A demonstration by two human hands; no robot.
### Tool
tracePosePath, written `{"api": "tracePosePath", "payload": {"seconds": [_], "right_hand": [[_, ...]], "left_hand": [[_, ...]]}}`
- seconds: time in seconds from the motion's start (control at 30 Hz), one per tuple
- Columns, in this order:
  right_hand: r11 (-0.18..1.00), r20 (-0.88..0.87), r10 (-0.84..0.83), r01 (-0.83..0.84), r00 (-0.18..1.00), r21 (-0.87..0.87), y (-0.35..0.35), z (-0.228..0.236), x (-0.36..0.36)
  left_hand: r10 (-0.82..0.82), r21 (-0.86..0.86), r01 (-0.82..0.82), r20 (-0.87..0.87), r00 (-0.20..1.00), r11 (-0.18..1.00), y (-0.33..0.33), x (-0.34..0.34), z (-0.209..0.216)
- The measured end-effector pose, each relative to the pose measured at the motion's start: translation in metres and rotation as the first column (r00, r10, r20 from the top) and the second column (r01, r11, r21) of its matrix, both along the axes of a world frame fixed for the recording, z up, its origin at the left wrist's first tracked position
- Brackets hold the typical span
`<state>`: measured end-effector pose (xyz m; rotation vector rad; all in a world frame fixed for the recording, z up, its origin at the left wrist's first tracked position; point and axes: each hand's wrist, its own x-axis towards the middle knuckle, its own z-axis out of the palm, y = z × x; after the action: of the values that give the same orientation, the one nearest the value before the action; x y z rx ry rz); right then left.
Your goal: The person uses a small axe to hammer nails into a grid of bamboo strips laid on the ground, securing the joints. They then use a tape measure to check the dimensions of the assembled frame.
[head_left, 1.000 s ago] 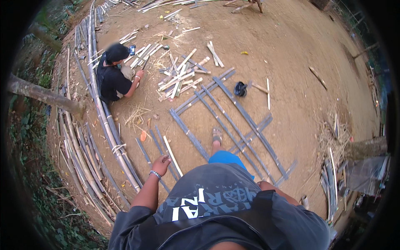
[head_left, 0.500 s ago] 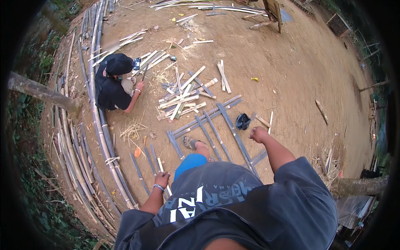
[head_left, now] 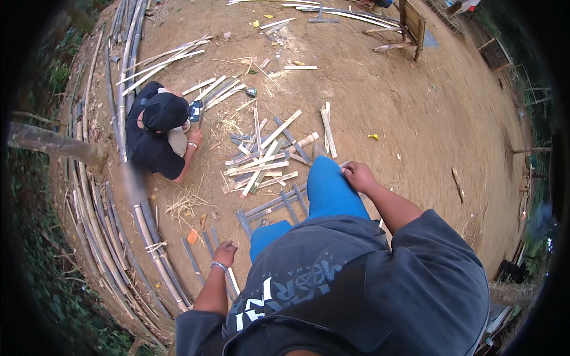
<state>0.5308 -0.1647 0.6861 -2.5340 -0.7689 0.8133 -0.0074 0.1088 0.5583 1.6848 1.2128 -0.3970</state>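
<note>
My left hand (head_left: 224, 254) hangs low beside my body, fingers loosely apart, with nothing seen in it. Under it, several narrow dark bamboo strips (head_left: 193, 258) and a pale strip (head_left: 234, 280) lie on the dirt. My right hand (head_left: 358, 177) is beside my raised right knee, in blue trousers (head_left: 333, 187). Its fingers are curled together; a small pale bit shows at their tips, too little to name. A frame of dark bamboo slats (head_left: 270, 207) lies at my feet, largely hidden by my legs.
A heap of split bamboo pieces (head_left: 261, 160) lies ahead. At the left, a person in a black cap (head_left: 166, 111) crouches beside long bamboo poles (head_left: 151, 237). Two crossed pale slats (head_left: 328, 130) lie ahead, and a wooden bench-like stand (head_left: 411, 26) is at the far right.
My right leg has lifted and come forward over the slatted frame, hiding much of it and the black bag. My right hand has moved slightly left and farther forward; the left has shifted little.
</note>
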Motion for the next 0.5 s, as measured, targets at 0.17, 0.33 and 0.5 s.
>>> {"api": "tracePosePath", "payload": {"seconds": [0.17,0.33,0.5], "right_hand": [[0.999,-0.1,-0.036,0.037,0.994,0.003,0.05,-0.013,0.091],[0.98,-0.085,0.157,-0.166,0.984,-0.112,0.185,-0.144,0.295],[0.975,-0.243,0.177,-0.203,0.954,-0.085,0.307,-0.311,0.414]], "left_hand": [[-0.301,0.026,0.305,-0.092,0.949,0.952,0.059,0.165,0.06],[-0.087,-0.007,0.087,-0.027,0.996,0.996,0.117,0.36,-0.011],[-0.26,0.153,0.247,0.069,0.963,0.957,0.162,0.527,-0.135]]}}
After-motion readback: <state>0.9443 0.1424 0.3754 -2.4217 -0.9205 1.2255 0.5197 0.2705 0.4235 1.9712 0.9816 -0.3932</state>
